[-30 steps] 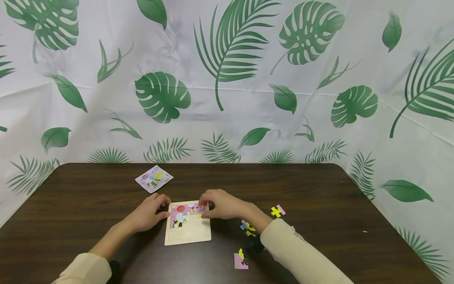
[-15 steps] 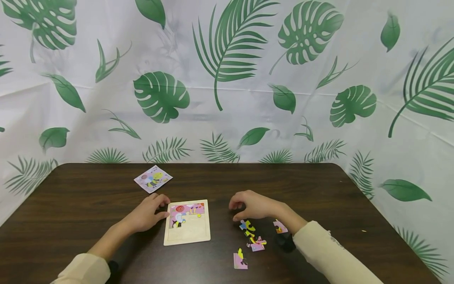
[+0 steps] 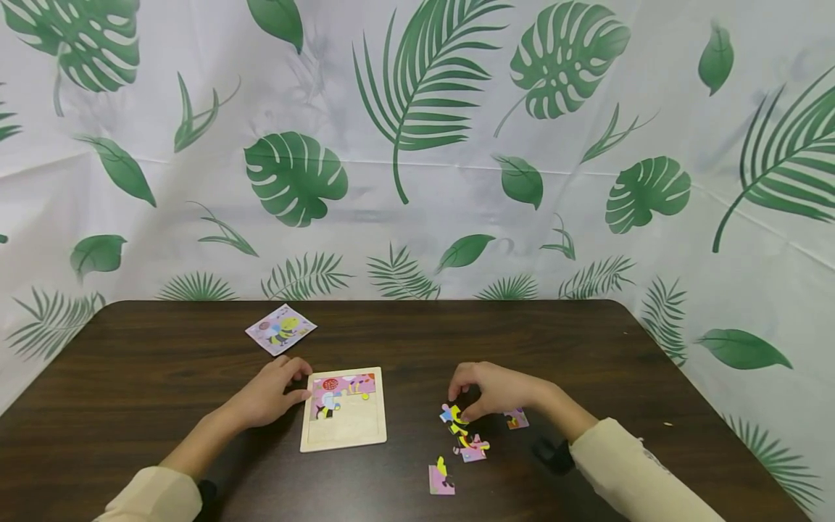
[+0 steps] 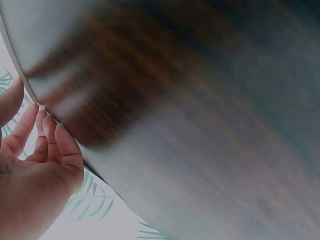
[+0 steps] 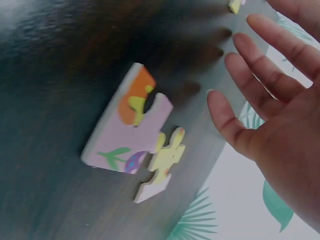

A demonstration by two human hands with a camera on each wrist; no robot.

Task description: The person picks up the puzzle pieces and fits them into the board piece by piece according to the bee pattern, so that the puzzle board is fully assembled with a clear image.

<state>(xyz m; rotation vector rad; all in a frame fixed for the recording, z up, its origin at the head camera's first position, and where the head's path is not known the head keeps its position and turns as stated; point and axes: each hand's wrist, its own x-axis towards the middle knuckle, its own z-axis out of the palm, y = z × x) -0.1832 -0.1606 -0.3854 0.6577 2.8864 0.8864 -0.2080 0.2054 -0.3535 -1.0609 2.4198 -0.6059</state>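
Observation:
My left hand (image 3: pixel 270 394) rests at the left edge of a wooden puzzle board (image 3: pixel 346 429), its thumb and index fingertips against the frame. Pink, red and yellow pieces fill the board's top and left; bare wood shows elsewhere. To the right of the board, my right hand (image 3: pixel 499 390) hovers with loosely bent fingers over a blue-and-yellow puzzle piece (image 3: pixel 446 414), holding nothing that I can see. In the right wrist view, a pink-and-orange piece (image 5: pixel 130 125) and a yellow piece (image 5: pixel 165 160) lie below that hand.
A picture card of a bee (image 3: pixel 280 330) lies behind the left hand. Nearer the front are a pink puzzle piece (image 3: pixel 474 451) and a pink-and-yellow puzzle piece (image 3: pixel 441 480). A leaf-patterned cloth (image 3: pixel 417 232) hangs behind the dark table (image 3: pixel 548 326).
My right hand has left the board's upper right corner and moved right to the loose pieces, lowering over them. The left hand stays at the board's edge.

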